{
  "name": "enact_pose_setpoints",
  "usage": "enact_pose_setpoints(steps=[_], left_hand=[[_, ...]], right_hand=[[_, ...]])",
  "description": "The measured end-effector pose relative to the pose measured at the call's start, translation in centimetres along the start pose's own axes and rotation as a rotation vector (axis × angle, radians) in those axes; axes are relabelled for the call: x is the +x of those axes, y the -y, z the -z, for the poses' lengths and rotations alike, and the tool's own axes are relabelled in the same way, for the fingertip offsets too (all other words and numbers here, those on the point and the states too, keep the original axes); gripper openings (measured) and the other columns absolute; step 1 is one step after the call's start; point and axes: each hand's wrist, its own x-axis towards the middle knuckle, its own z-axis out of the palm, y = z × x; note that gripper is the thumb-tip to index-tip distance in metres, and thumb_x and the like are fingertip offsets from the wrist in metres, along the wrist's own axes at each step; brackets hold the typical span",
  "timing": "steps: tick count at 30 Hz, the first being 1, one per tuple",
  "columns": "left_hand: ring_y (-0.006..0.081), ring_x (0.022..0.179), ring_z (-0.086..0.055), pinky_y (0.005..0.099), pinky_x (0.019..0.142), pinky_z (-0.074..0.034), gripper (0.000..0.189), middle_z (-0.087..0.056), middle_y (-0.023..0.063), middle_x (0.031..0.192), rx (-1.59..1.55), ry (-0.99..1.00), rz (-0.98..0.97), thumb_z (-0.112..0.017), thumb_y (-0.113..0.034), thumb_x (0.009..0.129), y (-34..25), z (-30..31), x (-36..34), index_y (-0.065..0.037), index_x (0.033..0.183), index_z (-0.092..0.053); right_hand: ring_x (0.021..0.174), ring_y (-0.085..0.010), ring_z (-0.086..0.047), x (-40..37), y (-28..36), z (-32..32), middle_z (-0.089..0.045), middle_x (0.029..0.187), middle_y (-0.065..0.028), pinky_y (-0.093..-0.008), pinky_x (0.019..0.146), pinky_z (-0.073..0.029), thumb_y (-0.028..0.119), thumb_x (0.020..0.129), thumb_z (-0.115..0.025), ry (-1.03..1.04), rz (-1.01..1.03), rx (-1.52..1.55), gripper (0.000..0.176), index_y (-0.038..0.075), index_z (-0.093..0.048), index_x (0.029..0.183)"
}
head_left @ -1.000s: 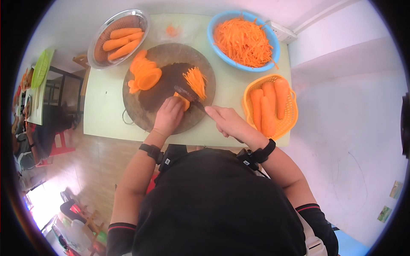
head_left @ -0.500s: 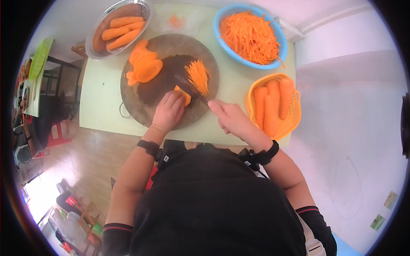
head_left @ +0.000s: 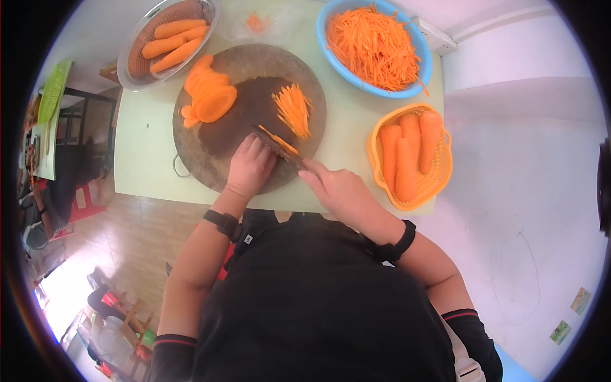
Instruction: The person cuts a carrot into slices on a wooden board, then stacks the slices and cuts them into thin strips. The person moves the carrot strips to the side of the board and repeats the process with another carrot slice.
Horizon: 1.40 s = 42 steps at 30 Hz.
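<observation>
Black shirt (head_left: pixel 318 305), black wrist straps (head_left: pixel 224 223)

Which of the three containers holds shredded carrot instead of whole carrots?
The blue bowl, at the table's far right: it is heaped with thin strips, while the metal bowl and orange basket hold whole carrots.

Food-preparation kitchen, round dark wooden chopping board (head_left: pixel 210 143) on pale green table (head_left: pixel 146 140), blue plastic basin of shredded carrot (head_left: pixel 375 44), orange basket of whole carrots (head_left: pixel 410 156)
</observation>
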Motion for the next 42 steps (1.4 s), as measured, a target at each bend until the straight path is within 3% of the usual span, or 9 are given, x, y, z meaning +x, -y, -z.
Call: enact_pose_setpoints(steps=[4,13,15,22,25,28,30,39,42], left_hand=[[0.0316,0.099,-0.06,0.0396,0.08,-0.054,0.032,-0.06,0.0105,0.105,0.008,-0.001,-0.021,-0.072,-0.006,0.071,0.1,0.0,0.0,-0.003,0.102,-0.063],[0.0315,0.099,-0.06,0.0393,0.081,-0.054,0.035,-0.06,0.0108,0.104,-0.023,0.003,0.003,-0.072,-0.006,0.069,0.3,0.0,0.0,-0.002,0.103,-0.063],[0.0314,0.098,-0.06,0.0393,0.081,-0.054,0.034,-0.06,0.0108,0.104,-0.033,0.01,0.015,-0.072,-0.006,0.069,0.3,0.0,-0.1,-0.002,0.102,-0.063],[0.0307,0.097,-0.06,0.0399,0.081,-0.054,0.03,-0.06,0.0107,0.102,-0.039,0.04,0.043,-0.072,-0.006,0.069,0.5,-0.2,-0.2,-0.002,0.098,-0.064],[0.0304,0.098,-0.061,0.0396,0.082,-0.054,0.028,-0.059,0.0107,0.101,-0.005,0.023,0.041,-0.071,-0.006,0.069,0.4,-0.3,-0.3,-0.002,0.096,-0.063],[0.0318,0.099,-0.061,0.038,0.083,-0.054,0.027,-0.06,0.0129,0.102,-0.021,-0.019,0.021,-0.071,0.0,0.071,0.0,0.0,0.4,-0.002,0.097,-0.063],[0.0312,0.1,-0.061,0.0377,0.084,-0.054,0.027,-0.06,0.0128,0.103,-0.024,-0.02,0.023,-0.071,0.0,0.072,0.0,0.0,0.3,-0.002,0.097,-0.063],[0.0305,0.101,-0.061,0.039,0.081,-0.054,0.028,-0.06,0.0098,0.102,-0.017,-0.022,0.034,-0.071,-0.006,0.071,0.2,-0.2,0.0,-0.004,0.098,-0.063],[0.0303,0.099,-0.06,0.0389,0.081,-0.054,0.028,-0.059,0.0096,0.101,-0.017,-0.009,0.026,-0.072,-0.007,0.071,0.2,-0.1,-0.1,-0.004,0.098,-0.063]], right_hand=[[0.071,-0.0415,-0.065,0.0,0.4,0.5,-0.065,0.073,-0.0231,-0.0475,0.067,-0.052,0.036,0.103,-0.045,0.07,-0.039,0.02,0.041,0.002,-0.058,0.123],[0.065,-0.0401,-0.065,0.7,0.7,0.1,-0.064,0.068,-0.0222,-0.0482,0.062,-0.052,0.035,0.102,-0.046,0.079,-0.056,-0.04,0.04,0.003,-0.059,0.122],[0.056,-0.0372,-0.063,0.9,0.4,-0.4,-0.062,0.061,-0.0179,-0.0474,0.053,-0.05,0.042,0.103,-0.042,0.02,0.006,-0.077,0.045,0.002,-0.058,0.119],[0.054,-0.036,-0.062,2.8,0.2,-1.8,-0.06,0.058,-0.0169,-0.046,0.05,-0.049,0.043,0.103,-0.042,-0.047,0.049,-0.086,0.045,0.005,-0.058,0.119],[0.063,-0.0409,-0.064,3.5,0.0,-1.3,-0.063,0.068,-0.0228,-0.0478,0.059,-0.05,0.038,0.103,-0.046,0.046,-0.058,-0.086,0.041,0.005,-0.059,0.123],[0.073,-0.04,-0.066,3.7,-1.4,-0.4,-0.065,0.073,-0.0222,-0.0469,0.067,-0.052,0.045,0.103,-0.041,0.008,-0.09,0.211,0.047,0.006,-0.061,0.118],[0.08,-0.0416,-0.065,3.5,-1.3,0.5,-0.067,0.08,-0.0233,-0.0466,0.074,-0.051,0.046,0.103,-0.04,0.111,-0.228,0.376,0.049,0.004,-0.062,0.117],[0.069,-0.0407,-0.064,0.9,0.0,1.1,-0.063,0.069,-0.0215,-0.0465,0.066,-0.051,0.039,0.103,-0.044,0.101,-0.089,0.071,0.042,0.005,-0.062,0.121],[0.062,-0.0385,-0.064,0.6,0.2,0.8,-0.064,0.066,-0.0196,-0.0471,0.06,-0.052,0.045,0.102,-0.043,0.047,-0.04,-0.034,0.047,0.005,-0.062,0.116]])
